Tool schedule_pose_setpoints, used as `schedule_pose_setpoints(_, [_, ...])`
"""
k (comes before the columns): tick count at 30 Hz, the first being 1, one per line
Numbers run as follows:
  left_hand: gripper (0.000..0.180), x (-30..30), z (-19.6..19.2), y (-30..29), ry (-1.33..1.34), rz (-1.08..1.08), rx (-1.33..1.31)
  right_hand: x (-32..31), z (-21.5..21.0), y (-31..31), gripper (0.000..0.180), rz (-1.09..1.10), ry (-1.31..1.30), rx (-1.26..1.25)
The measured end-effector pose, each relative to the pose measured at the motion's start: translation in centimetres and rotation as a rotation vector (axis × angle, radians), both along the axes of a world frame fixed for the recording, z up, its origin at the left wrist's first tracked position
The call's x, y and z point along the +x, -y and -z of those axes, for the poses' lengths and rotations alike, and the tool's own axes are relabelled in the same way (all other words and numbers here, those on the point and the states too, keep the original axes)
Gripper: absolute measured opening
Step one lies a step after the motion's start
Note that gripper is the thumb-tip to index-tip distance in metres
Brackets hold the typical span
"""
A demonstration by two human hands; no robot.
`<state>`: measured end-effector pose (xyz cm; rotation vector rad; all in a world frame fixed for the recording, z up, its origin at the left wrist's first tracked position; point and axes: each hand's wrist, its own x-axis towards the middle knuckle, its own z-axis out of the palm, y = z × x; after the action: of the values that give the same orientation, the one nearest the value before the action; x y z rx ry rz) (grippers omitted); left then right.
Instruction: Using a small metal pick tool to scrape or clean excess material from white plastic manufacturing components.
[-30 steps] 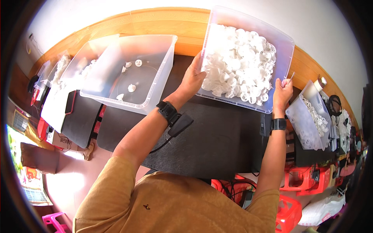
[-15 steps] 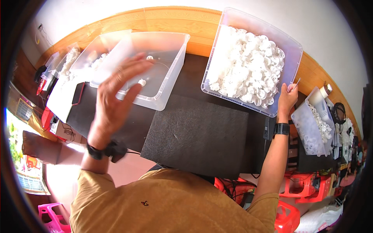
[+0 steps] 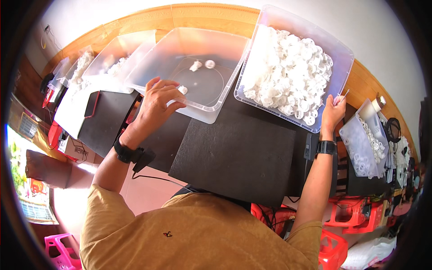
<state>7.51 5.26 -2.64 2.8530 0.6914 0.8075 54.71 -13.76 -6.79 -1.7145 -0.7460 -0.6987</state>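
Observation:
My left hand is at the near rim of a clear plastic bin, its fingers curved and spread from the thumb. Nothing shows between them; whether they touch the rim I cannot tell. A few small white plastic parts lie in that bin, some blurred. On the right, my right hand is closed beside the near right corner of a second clear bin, heaped with white ring-like plastic parts. From its grip sticks a small tool with a thin metal tip; its kind is hidden.
A black mat covers the table's near middle. More bins with white parts stand far left and right. A red-edged phone-like object lies at left. A cable runs from my left wrist. Red stools stand below.
The nearly bare bin has shifted right, up against the full bin, and its loose parts have moved. My left hand has moved slightly right and its fingers have curled. My right hand stays put.

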Motion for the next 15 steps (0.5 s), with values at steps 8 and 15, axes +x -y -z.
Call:
schedule_pose_setpoints(8, [0.059, 2.2, 0.0, 7.7, 0.027, 0.406, 0.056, 0.4, 0.5, 0.0, 0.028, 0.019, 0.026, -0.007])
schedule_pose_setpoints(15, [0.064, 8.6, 8.8, 9.2, -0.483, 0.666, -0.059, -0.2, 0.2, -0.1, 0.022, 0.064, 0.004, -0.062])
